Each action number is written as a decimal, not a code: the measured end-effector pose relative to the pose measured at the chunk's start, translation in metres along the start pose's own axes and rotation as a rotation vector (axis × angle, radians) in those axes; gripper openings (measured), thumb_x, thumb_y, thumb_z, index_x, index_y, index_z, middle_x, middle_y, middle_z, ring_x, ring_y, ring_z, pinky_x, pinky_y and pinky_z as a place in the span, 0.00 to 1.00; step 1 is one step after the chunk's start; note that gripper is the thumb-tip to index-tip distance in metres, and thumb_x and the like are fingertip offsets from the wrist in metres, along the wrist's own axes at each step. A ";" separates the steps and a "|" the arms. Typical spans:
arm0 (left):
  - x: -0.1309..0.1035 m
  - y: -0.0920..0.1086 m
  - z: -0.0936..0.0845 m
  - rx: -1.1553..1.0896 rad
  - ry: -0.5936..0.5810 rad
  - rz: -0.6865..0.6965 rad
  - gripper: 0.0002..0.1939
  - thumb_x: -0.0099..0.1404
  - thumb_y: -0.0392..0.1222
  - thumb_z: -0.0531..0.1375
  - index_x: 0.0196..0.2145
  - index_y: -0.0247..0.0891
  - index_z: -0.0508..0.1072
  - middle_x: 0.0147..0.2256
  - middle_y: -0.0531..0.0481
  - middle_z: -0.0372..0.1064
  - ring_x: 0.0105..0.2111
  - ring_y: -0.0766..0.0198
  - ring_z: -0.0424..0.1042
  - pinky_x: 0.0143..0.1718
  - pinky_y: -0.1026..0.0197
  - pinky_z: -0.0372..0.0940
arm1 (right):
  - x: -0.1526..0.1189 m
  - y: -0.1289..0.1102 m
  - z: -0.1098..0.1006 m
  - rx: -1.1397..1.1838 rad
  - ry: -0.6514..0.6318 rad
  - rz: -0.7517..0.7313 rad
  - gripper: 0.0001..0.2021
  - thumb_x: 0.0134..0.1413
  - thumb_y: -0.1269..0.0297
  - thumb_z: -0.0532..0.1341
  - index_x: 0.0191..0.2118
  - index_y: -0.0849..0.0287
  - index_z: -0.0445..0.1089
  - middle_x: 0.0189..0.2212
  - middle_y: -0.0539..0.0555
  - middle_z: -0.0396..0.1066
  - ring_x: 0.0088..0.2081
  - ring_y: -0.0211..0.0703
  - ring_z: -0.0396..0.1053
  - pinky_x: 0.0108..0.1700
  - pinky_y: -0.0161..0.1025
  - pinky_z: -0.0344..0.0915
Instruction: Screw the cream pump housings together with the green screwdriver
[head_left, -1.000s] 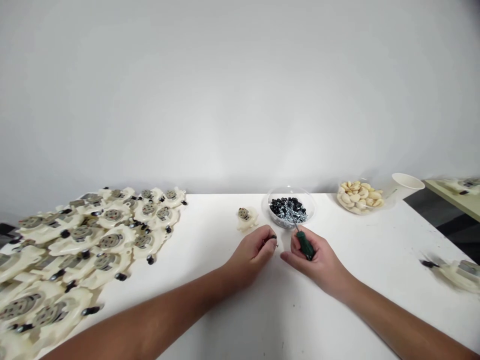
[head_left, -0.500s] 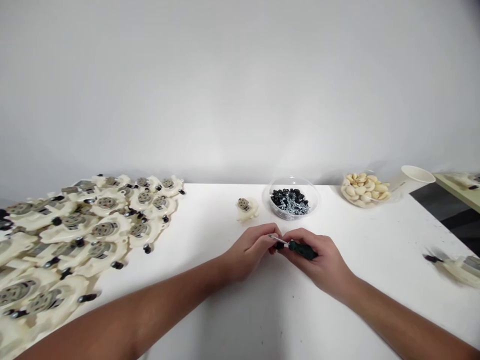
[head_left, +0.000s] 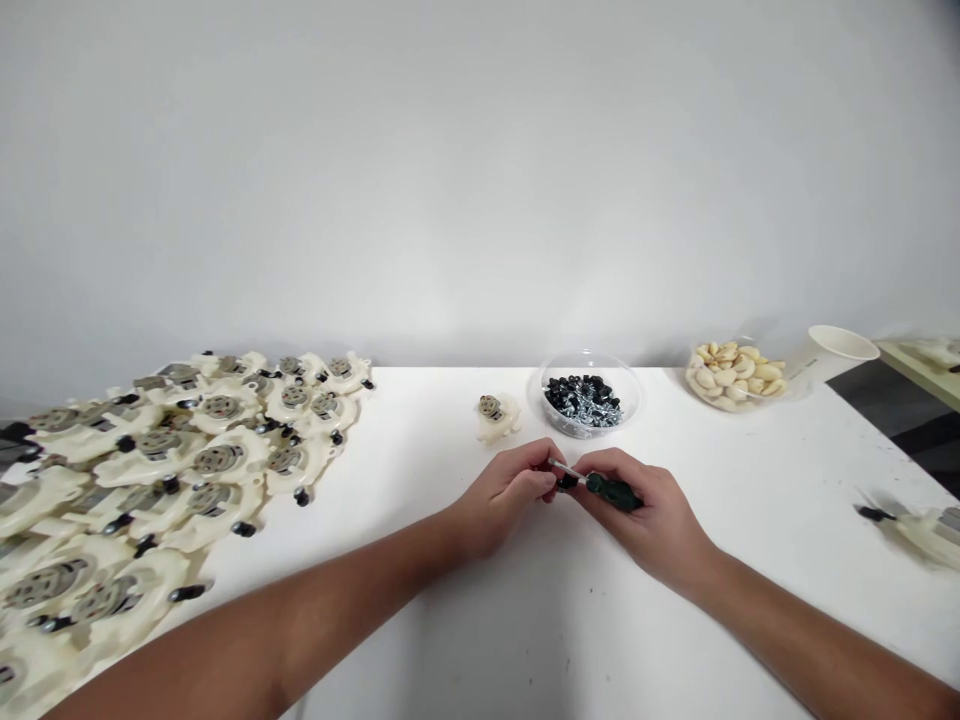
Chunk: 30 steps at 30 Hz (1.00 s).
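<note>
From the head camera, both hands meet low over the white desk (head_left: 465,640), just in front of a clear bowl (head_left: 590,393) of black and silver small parts. The right hand (head_left: 649,510) has its fingers wrapped around a green-handled screwdriver (head_left: 613,491), which lies nearly level with its metal shaft pointing left. The left hand (head_left: 504,497) pinches its fingers narrowly at the shaft's tip; what they grip there is too small to tell. A single cream plastic housing (head_left: 497,416) stands just beyond the left hand. Many like housings (head_left: 165,470) are spread over the desk's left side. A second bowl (head_left: 739,373) of pale curved pieces sits farther right, beside a paper cup (head_left: 838,347).
</note>
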<state>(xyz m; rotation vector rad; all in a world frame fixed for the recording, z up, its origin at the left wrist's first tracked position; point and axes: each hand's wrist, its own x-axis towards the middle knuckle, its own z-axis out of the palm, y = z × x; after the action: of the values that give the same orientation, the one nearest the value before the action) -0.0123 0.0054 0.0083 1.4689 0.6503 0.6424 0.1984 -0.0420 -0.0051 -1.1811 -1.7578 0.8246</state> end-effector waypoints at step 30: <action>-0.005 -0.009 -0.063 0.842 0.617 0.224 0.33 0.65 0.53 0.63 0.62 0.40 0.60 0.57 0.38 0.66 0.58 0.45 0.65 0.59 0.42 0.59 | 0.025 -0.011 0.037 -0.184 0.096 -0.016 0.12 0.67 0.53 0.58 0.40 0.54 0.75 0.32 0.52 0.78 0.32 0.46 0.73 0.35 0.38 0.64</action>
<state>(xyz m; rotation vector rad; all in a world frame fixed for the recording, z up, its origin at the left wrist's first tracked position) -0.0622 0.0447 -0.0012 2.1535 1.3573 1.0932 0.1560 -0.0250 -0.0041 -1.3025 -1.7907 0.5954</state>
